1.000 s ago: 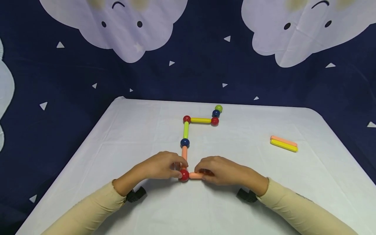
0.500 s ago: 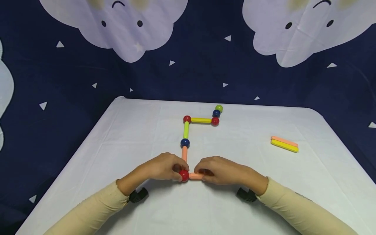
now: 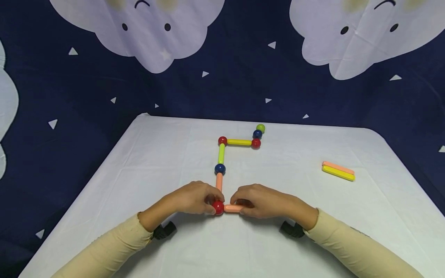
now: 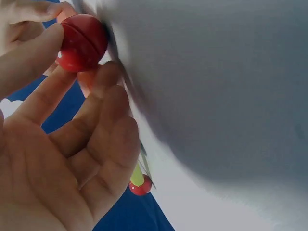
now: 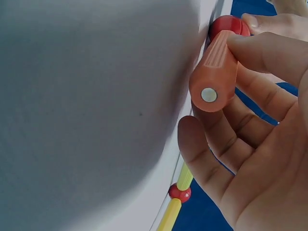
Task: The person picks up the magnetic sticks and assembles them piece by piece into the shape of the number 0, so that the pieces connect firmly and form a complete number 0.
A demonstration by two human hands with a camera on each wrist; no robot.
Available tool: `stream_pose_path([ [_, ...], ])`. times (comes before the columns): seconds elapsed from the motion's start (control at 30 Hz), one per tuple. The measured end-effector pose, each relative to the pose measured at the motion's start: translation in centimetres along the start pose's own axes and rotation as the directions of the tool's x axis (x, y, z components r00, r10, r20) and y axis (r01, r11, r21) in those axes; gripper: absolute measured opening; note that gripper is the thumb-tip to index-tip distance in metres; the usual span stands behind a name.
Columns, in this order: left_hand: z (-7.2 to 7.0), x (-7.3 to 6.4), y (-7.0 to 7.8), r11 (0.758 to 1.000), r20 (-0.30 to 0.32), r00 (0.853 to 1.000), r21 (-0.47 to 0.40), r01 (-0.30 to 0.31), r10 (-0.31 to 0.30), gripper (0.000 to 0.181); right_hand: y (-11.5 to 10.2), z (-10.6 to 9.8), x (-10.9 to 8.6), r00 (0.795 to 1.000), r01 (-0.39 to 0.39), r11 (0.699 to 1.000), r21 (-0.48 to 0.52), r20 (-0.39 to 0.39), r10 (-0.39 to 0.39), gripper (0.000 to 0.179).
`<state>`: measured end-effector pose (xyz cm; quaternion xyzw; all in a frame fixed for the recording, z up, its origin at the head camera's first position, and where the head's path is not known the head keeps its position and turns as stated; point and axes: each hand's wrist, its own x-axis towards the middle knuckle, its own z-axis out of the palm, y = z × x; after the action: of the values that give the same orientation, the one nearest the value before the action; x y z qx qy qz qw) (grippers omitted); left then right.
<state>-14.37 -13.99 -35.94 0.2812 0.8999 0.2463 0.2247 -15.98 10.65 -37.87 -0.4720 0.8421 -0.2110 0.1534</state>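
Observation:
My left hand (image 3: pixel 196 197) pinches a red ball (image 3: pixel 218 207) between thumb and fingers at the near end of a chain of sticks and balls. In the left wrist view the red ball (image 4: pixel 83 43) shows a groove around it. My right hand (image 3: pixel 265 201) grips an orange stick (image 3: pixel 233 208) that lies sideways, its left end against the red ball. A round metallic disc shows in the free end of the orange stick (image 5: pixel 214 86) in the right wrist view. Another orange stick (image 3: pixel 219 181) runs away from the red ball to a blue ball (image 3: pixel 220 168).
Beyond the blue ball, a green stick (image 3: pixel 221 154) leads to a red ball (image 3: pixel 223 141). A yellow stick (image 3: pixel 239 142) joins it to another red ball (image 3: pixel 255 143), with a small blue and a green ball (image 3: pixel 260 128) behind. Loose orange and yellow sticks (image 3: pixel 338 173) lie at the right.
My left hand has shifted slightly to the right on the red ball. The right hand and its orange stick stay almost in place.

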Motion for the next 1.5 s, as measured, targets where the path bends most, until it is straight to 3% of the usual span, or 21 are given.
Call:
stream_pose_path([
  [0.37,-0.2,-0.2,-0.1,0.997,-0.011,0.999,-0.067,0.036,-0.037,0.025,0.1,-1.2,0.1,1.0,-0.021,0.999,0.025,0.015,0.021,0.025],
  [0.47,-0.3,-0.1,-0.2,0.997,-0.01,0.999,-0.072,0.039,-0.04,0.025,1.1,-2.7,0.2,0.998,-0.031,0.999,0.01,-0.049,0.032,0.028],
  [0.57,-0.2,-0.1,-0.2,0.996,-0.009,0.999,-0.075,0.04,-0.041,0.025,2.9,-4.9,0.6,0.984,-0.066,0.998,-0.018,-0.165,0.063,0.028],
  [0.7,-0.2,-0.2,-0.4,0.996,-0.007,0.999,-0.076,0.048,-0.048,0.026,6.2,-7.9,1.7,0.932,-0.174,0.984,-0.04,-0.329,0.152,0.024],
  [0.8,-0.1,-0.1,-0.5,0.996,-0.005,0.999,-0.072,0.048,-0.048,0.026,8.7,-9.6,2.4,0.883,-0.29,0.956,-0.047,-0.398,0.248,0.027],
  [0.97,-0.1,0.1,-0.4,0.996,0.002,0.999,-0.072,0.045,-0.045,0.027,12.1,-11.0,3.1,0.802,-0.461,0.887,-0.008,-0.432,0.413,0.04],
  [1.1,-0.2,0.3,-0.3,0.995,0.011,0.998,-0.082,0.056,-0.055,0.026,14.5,-11.2,3.4,0.739,-0.546,0.834,0.079,-0.424,0.524,0.049],
  [1.17,-0.2,0.3,-0.2,0.995,0.017,0.998,-0.085,0.061,-0.059,0.026,15.6,-11.0,3.5,0.721,-0.566,0.816,0.117,-0.409,0.559,0.053],
  [1.23,-0.2,0.3,-0.2,0.994,0.024,0.998,-0.088,0.063,-0.062,0.026,16.3,-10.8,3.6,0.716,-0.577,0.805,0.141,-0.387,0.581,0.056],
  [1.33,-0.3,0.3,-0.2,0.994,0.029,0.998,-0.093,0.066,-0.063,0.025,17.0,-10.7,3.8,0.724,-0.579,0.804,0.134,-0.369,0.583,0.058],
  [1.5,-0.5,0.3,-0.1,0.993,0.032,0.997,-0.098,0.071,-0.068,0.026,17.1,-11.1,4.0,0.753,-0.574,0.816,0.059,-0.354,0.555,0.06],
])
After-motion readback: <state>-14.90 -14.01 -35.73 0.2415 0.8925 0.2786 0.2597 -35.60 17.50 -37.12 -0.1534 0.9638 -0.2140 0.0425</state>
